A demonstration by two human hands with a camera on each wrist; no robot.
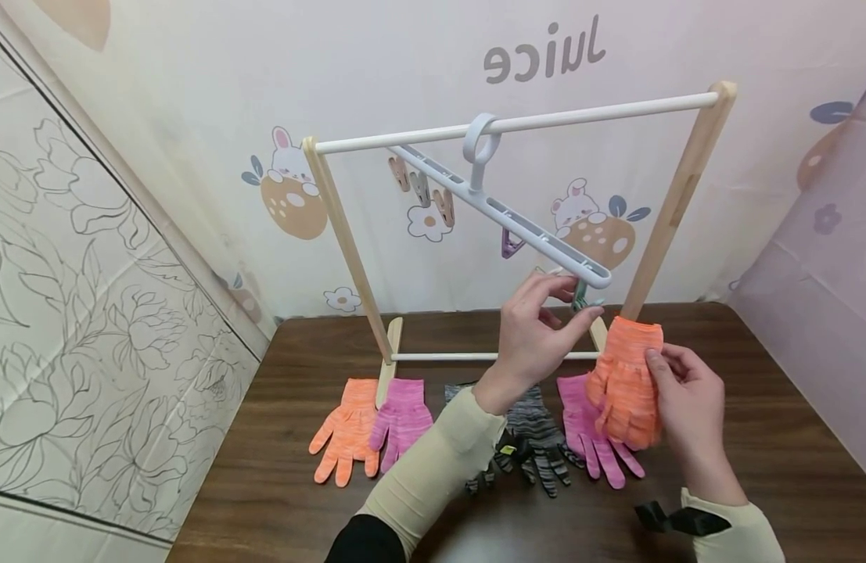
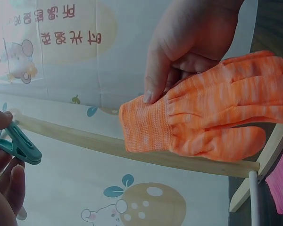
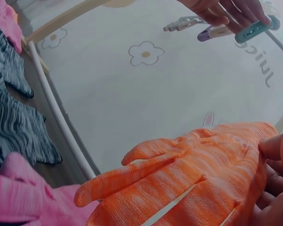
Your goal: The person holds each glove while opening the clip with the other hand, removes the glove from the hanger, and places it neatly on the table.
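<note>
My left hand (image 1: 575, 302) pinches a teal clip (image 1: 580, 295) that hangs at the near end of a white clip hanger (image 1: 503, 211). In the left wrist view the teal clip (image 2: 20, 147) sits between my fingertips (image 2: 0, 121) at the left edge. My right hand (image 1: 661, 367) holds an orange glove (image 1: 626, 383) by its cuff, cuff up and fingers hanging, just right of and below the clip. The orange glove (image 2: 212, 122) is apart from the clip. In the right wrist view the glove (image 3: 188, 179) fills the foreground, with the teal clip (image 3: 254, 29) far above.
The hanger hangs from the white rail (image 1: 517, 123) of a wooden rack on a dark brown table (image 1: 278, 485). Several other clips (image 1: 422, 188) hang on it. Flat on the table lie an orange glove (image 1: 348, 426), a pink glove (image 1: 402, 418), grey striped gloves (image 1: 538, 438) and another pink glove (image 1: 591, 434).
</note>
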